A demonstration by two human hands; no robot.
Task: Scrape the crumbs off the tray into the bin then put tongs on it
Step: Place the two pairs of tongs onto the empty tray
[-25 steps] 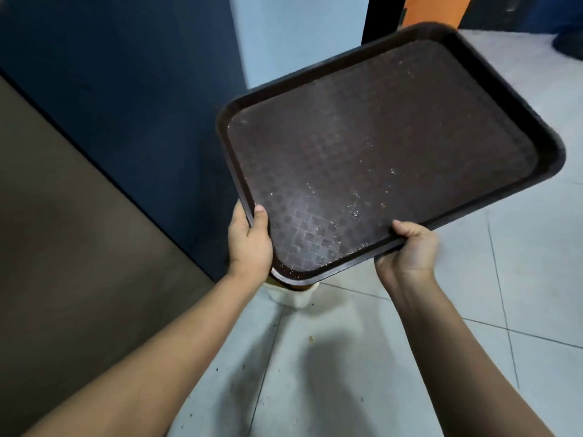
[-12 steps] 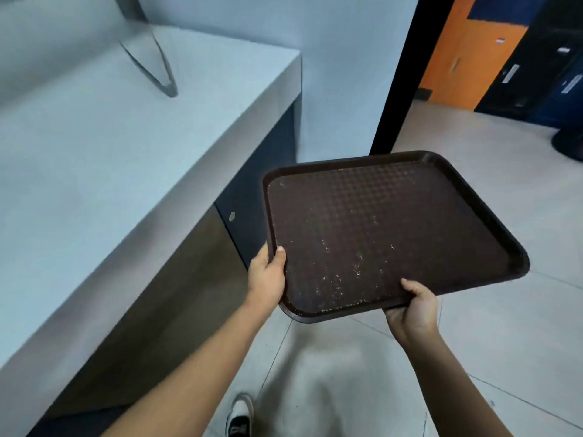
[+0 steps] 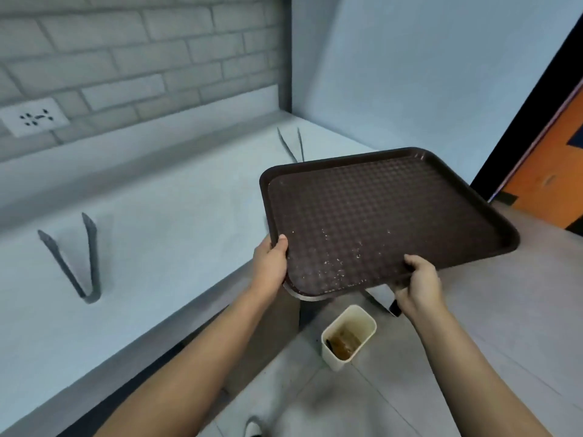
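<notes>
While clear of the counter, tray edges in both hands' grip: left, right.

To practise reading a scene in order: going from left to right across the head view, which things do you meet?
Wall socket → grey tongs lying on the counter → left hand gripping the tray's edge → cream bin on the floor → right hand holding the brown tray → orange door.
</notes>
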